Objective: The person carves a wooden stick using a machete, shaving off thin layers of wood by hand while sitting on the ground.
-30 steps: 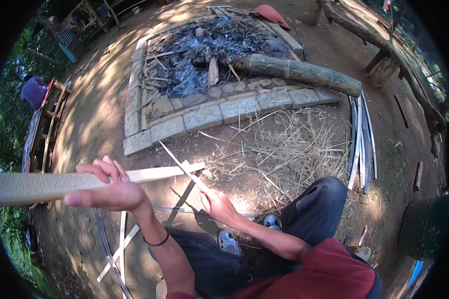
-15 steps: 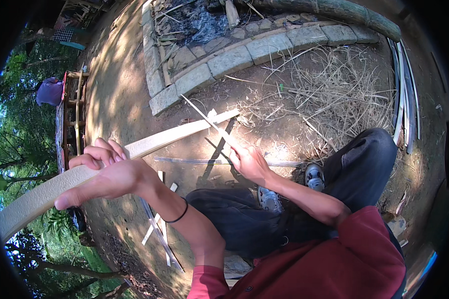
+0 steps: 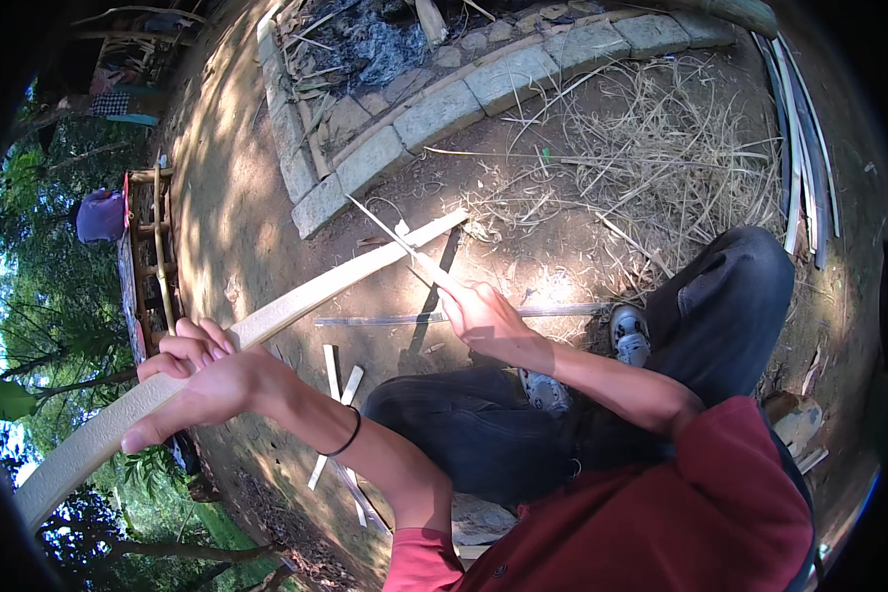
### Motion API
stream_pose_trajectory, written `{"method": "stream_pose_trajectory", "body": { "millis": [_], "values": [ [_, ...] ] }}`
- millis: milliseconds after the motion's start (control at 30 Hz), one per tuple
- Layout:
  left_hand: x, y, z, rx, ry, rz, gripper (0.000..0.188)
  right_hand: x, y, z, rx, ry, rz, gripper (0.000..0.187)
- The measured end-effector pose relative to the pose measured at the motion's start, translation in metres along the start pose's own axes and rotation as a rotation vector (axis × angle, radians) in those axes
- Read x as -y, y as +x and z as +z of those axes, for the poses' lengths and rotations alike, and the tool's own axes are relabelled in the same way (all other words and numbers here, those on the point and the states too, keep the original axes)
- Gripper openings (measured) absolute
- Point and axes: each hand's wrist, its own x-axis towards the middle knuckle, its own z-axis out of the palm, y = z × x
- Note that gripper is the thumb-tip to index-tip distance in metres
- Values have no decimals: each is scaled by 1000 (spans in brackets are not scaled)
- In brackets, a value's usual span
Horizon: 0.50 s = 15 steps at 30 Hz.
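Observation:
A long pale wooden strip (image 3: 311, 299) slants from the lower left up toward the middle of the head view. My left hand (image 3: 195, 387) is closed around it, thumb along the near side and fingers over the far side. My right hand (image 3: 481, 318) grips a knife (image 3: 377, 222) by its handle, which is mostly hidden in the fist. The blade lies across the strip close to its far end. A small curl of pale shaving (image 3: 402, 228) stands up at the blade.
A stone border (image 3: 444, 116) surrounds an ash-filled fire pit (image 3: 385, 49) ahead. Heaped shavings (image 3: 671, 148) lie to its right, beside long strips (image 3: 797, 138). Short pale sticks (image 3: 341, 400) lie on the ground by my left knee. A wooden bench (image 3: 153, 247) stands at the left.
The view has shifted slightly. My left hand and the strip sit a little lower in the picture. The blade stays across the strip near its far end, with the shaving still there.

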Motion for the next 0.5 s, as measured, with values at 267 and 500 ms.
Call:
{"method": "stream_pose_trajectory", "body": {
  "millis": [267,500],
  "values": [
    [-6,-8,3,80,-61,1,75,-4,-14,8,-50,-141,-39,39],
    [-2,-4,0,54,-45,0,75,-1,-9,9,-177,-110,-124,29]
  ]
}}
